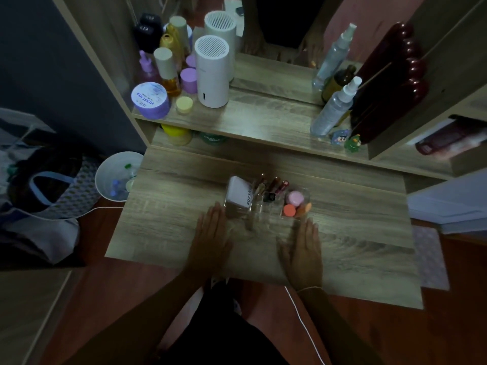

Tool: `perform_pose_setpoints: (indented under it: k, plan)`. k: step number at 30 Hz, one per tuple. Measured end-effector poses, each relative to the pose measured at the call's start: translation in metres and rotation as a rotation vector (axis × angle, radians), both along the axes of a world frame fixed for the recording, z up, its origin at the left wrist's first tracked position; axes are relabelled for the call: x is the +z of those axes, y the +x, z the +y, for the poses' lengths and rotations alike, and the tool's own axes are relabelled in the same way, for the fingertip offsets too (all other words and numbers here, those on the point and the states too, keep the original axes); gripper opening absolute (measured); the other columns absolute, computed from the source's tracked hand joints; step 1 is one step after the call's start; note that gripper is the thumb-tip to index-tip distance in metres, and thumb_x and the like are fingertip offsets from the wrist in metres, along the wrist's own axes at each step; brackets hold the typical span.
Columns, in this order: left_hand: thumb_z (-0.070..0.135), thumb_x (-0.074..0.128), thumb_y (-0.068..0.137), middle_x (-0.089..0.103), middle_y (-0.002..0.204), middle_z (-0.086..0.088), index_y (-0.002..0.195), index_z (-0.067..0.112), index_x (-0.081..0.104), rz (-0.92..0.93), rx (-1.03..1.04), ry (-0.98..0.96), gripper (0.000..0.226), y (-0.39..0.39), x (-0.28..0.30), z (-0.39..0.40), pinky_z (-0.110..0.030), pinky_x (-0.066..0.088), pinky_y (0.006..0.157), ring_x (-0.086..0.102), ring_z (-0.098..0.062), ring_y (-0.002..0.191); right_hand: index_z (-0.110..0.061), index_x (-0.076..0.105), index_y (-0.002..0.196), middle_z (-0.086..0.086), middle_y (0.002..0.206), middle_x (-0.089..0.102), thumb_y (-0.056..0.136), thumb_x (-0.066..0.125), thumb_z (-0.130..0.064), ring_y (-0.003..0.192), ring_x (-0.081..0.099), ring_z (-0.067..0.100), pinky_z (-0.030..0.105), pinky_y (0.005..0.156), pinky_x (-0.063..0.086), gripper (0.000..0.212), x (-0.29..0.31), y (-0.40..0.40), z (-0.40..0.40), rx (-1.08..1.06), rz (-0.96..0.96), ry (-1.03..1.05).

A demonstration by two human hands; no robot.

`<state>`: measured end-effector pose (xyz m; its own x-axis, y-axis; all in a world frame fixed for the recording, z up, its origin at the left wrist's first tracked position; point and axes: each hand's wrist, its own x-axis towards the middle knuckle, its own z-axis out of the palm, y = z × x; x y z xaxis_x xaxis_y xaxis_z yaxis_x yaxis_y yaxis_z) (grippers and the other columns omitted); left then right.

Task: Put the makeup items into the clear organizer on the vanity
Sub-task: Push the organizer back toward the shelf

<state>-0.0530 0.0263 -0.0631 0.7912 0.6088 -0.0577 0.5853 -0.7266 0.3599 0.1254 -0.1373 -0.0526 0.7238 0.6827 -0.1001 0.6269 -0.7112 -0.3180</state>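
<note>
The clear organizer point(259, 210) stands mid-vanity on the wooden desktop point(355, 233). Its left section holds a white box point(238, 192). Several lipstick tubes point(274, 185) stand upright in the middle sections. A pink sponge point(295, 198) and orange sponges point(290, 210) fill the right section. My left hand point(212, 239) lies flat on the desktop just in front of the organizer's left corner, fingers extended, holding nothing. My right hand point(303, 248) lies flat in front of its right corner, also holding nothing. Whether the fingertips touch the organizer is unclear.
The upper shelf carries a white cylinder device point(212, 72), a purple jar point(150, 100), bottles and small pots at left, and spray bottles point(333, 109) at right. A mirror point(279, 25) stands behind. A white bin point(117, 176) sits on the floor left of the desk.
</note>
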Motion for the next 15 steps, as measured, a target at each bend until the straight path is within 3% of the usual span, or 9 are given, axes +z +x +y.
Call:
perform_pose_setpoints:
  k: [5,10,15]
  plan:
    - [0.056,0.016,0.094,0.026,0.15,-0.025,0.142,-0.003,0.023,0.054,0.03,-0.036,0.076,0.005,-0.001,0.007,-0.05,0.019,0.111,0.022,-0.034,0.139,-0.005,0.014,0.148,0.02,0.155,0.022,0.086,0.034,-0.062,0.144,0.018,0.036,0.05,0.114,0.023,0.087,-0.002,0.003,0.007,-0.005,0.016,-0.087]
    - [0.061,0.009,0.093,0.025,0.151,-0.023,0.143,-0.002,0.024,0.114,0.021,-0.059,0.081,0.009,-0.002,0.012,-0.051,0.02,0.112,0.022,-0.033,0.14,-0.003,0.02,0.146,0.021,0.153,0.027,0.086,0.016,-0.069,0.142,0.024,0.038,0.055,0.112,0.027,0.09,0.0,0.003,0.011,-0.002,0.029,-0.118]
    - [0.059,0.012,0.094,0.024,0.151,-0.022,0.144,-0.001,0.022,0.153,0.002,-0.065,0.079,0.008,-0.003,0.014,-0.046,0.011,0.113,0.019,-0.031,0.141,-0.004,0.02,0.146,0.018,0.154,0.026,0.088,0.015,-0.066,0.142,0.022,0.037,0.055,0.112,0.024,0.085,-0.001,0.005,0.008,0.036,0.02,-0.153]
